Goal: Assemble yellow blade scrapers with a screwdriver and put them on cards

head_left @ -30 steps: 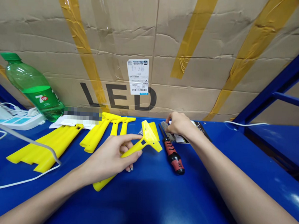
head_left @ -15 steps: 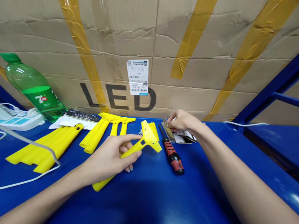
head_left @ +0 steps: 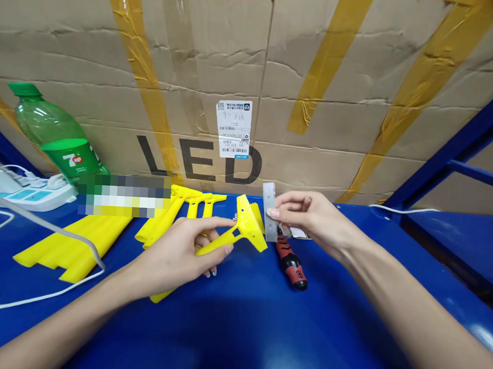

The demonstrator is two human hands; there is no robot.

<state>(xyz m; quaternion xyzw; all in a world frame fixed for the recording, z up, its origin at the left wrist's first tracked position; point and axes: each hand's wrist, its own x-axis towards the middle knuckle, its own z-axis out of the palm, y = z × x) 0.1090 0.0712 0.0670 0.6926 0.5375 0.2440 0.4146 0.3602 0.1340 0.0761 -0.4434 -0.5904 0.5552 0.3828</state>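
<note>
My left hand is closed round the handle of a yellow scraper, whose wide head points up and to the right. Between the fingertips of my right hand is a flat grey metal blade with small holes, held upright just right of the scraper head and apart from it. Below the blade lies a red and black screwdriver, its shaft mostly hidden. Small yellow pieces lie behind the scraper head.
More yellow scraper handles lie at the left on the blue table, under a white cable. A green bottle and a power strip stand at the back left. A large cardboard box rises behind.
My right hand has lifted the grey blade off the pile near the screwdriver and turned it upright beside the scraper head. My left hand keeps its hold on the scraper. The view has shifted slightly.
</note>
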